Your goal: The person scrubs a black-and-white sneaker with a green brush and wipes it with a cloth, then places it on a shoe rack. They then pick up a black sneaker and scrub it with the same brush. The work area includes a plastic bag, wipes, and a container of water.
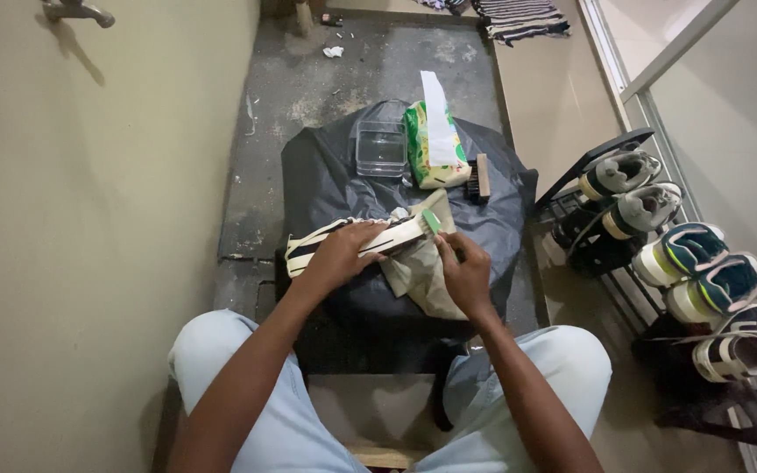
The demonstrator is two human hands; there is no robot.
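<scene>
Grey stained concrete floor (370,70), beige wall (89,219) with tap (76,10), shoe rack (624,289) against the other wall, dim light.

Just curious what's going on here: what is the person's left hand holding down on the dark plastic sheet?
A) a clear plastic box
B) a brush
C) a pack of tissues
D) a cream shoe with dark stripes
D: the left hand grips a cream shoe with dark stripes, while the right hand presses a beige cloth at its heel end; the clear box, brush and tissue pack lie untouched farther away.
</scene>
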